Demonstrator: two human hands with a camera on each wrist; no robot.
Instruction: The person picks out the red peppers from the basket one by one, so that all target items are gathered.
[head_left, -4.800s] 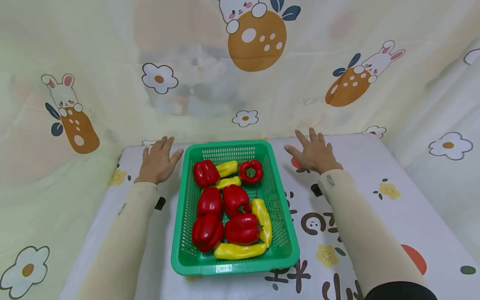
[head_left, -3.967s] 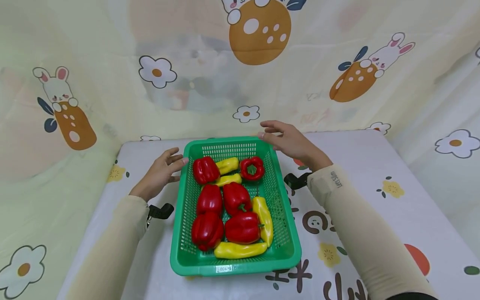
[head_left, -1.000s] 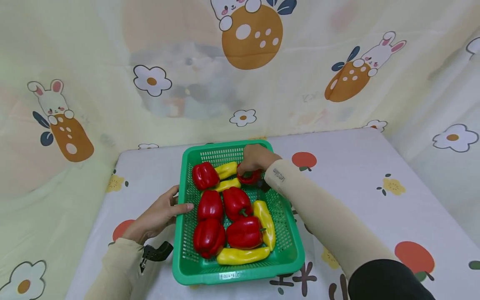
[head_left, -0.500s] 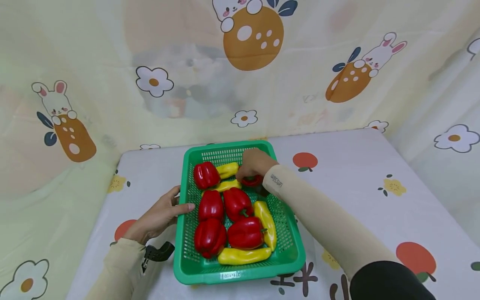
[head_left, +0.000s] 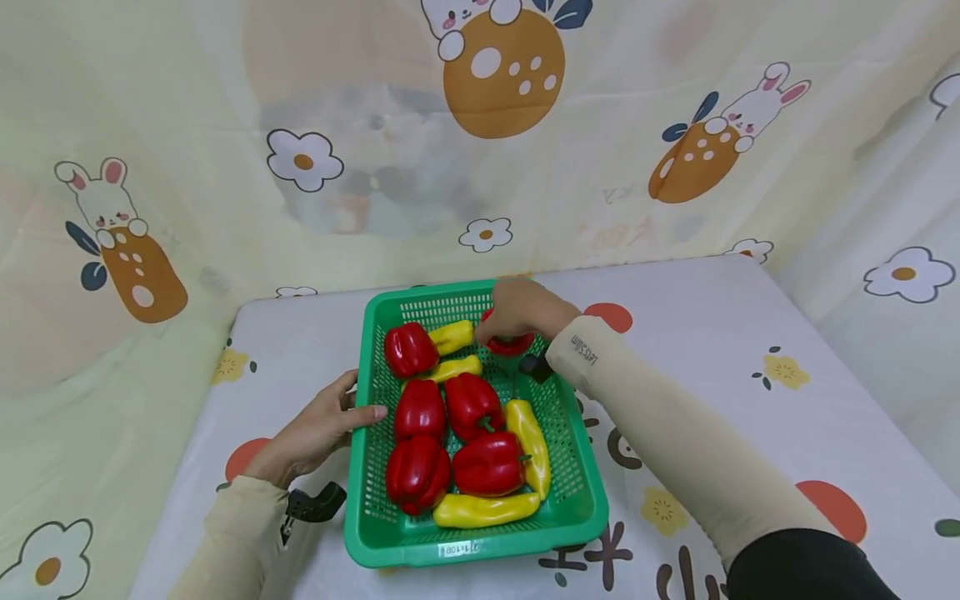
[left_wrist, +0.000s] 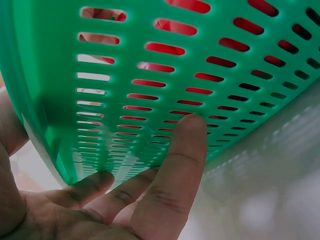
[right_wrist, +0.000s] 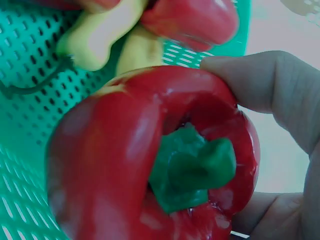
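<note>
A green basket (head_left: pixel 588 467) holds several red bell peppers (head_left: pixel 489 465) and yellow peppers (head_left: pixel 487 511). At its far right corner my right hand (head_left: pixel 525 307) grips a red bell pepper (head_left: pixel 508 344) between thumb and fingers; in the right wrist view this pepper (right_wrist: pixel 105 165) has its green stem facing the camera. My left hand (head_left: pixel 318 429) holds the basket's left side, thumb over the rim. Seen in the left wrist view, fingers of that hand (left_wrist: pixel 120 200) lie against the slotted outer wall (left_wrist: pixel 130 100).
The basket stands on a table with a printed white cloth (head_left: pixel 690 333). Behind and at both sides hangs a patterned curtain (head_left: pixel 375 83). A black wrist device (head_left: pixel 315 504) sits at my left wrist, another (head_left: pixel 536 367) at my right.
From hanging beside the basket, my left hand has come to its left rim. My right hand has reached in and taken hold of the far right pepper, which has lately shifted slightly up.
</note>
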